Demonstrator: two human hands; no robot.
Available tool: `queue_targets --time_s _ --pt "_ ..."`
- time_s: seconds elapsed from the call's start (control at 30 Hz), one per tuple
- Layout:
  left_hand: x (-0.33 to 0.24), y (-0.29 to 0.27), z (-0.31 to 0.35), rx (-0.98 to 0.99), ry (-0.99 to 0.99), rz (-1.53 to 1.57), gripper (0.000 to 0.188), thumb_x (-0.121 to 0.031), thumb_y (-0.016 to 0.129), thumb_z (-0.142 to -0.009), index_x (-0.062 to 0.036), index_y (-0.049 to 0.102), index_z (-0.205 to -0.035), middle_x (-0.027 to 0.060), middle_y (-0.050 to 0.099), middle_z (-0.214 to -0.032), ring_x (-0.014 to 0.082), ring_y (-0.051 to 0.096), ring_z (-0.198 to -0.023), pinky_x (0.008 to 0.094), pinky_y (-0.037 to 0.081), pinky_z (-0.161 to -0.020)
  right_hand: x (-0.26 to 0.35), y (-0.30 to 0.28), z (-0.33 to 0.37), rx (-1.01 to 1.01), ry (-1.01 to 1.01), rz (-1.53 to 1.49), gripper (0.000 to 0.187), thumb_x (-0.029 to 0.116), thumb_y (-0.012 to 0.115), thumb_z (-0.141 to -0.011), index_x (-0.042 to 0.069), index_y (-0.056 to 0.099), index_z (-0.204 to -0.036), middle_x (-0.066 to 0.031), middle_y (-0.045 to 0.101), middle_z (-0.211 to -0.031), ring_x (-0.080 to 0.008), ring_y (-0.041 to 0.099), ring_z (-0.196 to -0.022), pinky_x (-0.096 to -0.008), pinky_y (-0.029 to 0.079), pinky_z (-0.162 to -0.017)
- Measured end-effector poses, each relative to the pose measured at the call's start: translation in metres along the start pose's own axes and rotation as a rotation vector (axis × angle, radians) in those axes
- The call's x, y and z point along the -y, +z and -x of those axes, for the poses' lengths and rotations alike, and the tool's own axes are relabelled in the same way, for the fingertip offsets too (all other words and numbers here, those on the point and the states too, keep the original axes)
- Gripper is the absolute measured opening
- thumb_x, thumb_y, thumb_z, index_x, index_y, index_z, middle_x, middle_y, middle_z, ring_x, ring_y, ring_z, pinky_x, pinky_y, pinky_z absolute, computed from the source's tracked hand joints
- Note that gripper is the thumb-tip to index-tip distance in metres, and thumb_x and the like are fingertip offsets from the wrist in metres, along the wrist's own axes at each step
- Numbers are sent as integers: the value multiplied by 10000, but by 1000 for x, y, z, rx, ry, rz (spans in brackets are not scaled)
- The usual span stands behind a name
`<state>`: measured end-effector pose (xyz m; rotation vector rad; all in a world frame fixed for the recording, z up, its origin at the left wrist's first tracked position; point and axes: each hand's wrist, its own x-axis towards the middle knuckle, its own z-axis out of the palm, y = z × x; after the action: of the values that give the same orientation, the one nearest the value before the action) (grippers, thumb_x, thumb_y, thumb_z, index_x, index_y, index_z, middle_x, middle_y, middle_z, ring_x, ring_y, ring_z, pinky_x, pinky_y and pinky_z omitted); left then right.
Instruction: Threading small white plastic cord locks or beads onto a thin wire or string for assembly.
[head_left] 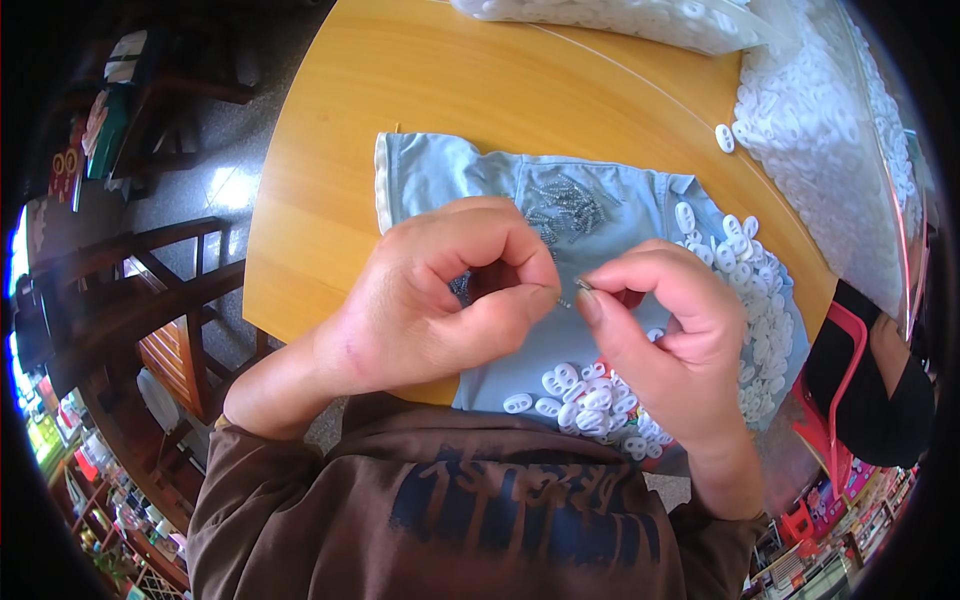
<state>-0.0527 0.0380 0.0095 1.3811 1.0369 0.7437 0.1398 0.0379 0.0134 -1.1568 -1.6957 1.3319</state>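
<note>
From my remote seat I am seeing the left hand (425, 295) pinching a small spring (564, 302) between thumb and forefinger. The right hand (690, 325) is pinching another spring (583, 285) just beside it. Both springs are hovering above a pale blue cloth (445, 175), where more springs (575, 205) are lying heaped near white plastic pieces (765, 310).

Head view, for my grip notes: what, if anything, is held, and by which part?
The left hand and right hand each pinch a small grey piece, apparently by one end.
</note>
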Motion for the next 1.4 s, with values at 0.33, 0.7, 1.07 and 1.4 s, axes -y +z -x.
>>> queue_targets --time_s 0.33,0.7,1.07,1.4 --pt "-6 3 4 -66 102 -160 63 -15 581 -665 -18 545 -718 47 524 -713 139 482 -644 243 369 -572 10 0 11 90 108 -8 157 21 634 -755 -32 591 -897 -76 596 -787 -96 555 -649 -225 453 -566" --pt "-14 19 1 -3 487 -469 243 51 682 -591 -22 604 -809 97 548 -730 216 553 -607 285 448 -504 11 -14 33 108 422 -548 105 34 587 -815 -28 604 -898 -59 605 -825 -61 536 -712 -189 412 -583" --pt "-21 45 -70 158 617 -673 209 54 627 -665 -26 600 -856 99 550 -801 249 552 -690 307 444 -568 1 -56 75 -137 298 -405 73 -15 584 -784 -30 612 -849 -46 562 -712 -61 487 -616 -188 385 -556" --pt "2 68 -100 242 603 -889 217 -7 618 -687 -69 615 -895 97 553 -860 273 566 -764 339 468 -657 -9 -69 82 -196 316 -521 88 4 577 -804 -44 593 -875 -40 563 -773 -51 494 -684 -182 391 -596"
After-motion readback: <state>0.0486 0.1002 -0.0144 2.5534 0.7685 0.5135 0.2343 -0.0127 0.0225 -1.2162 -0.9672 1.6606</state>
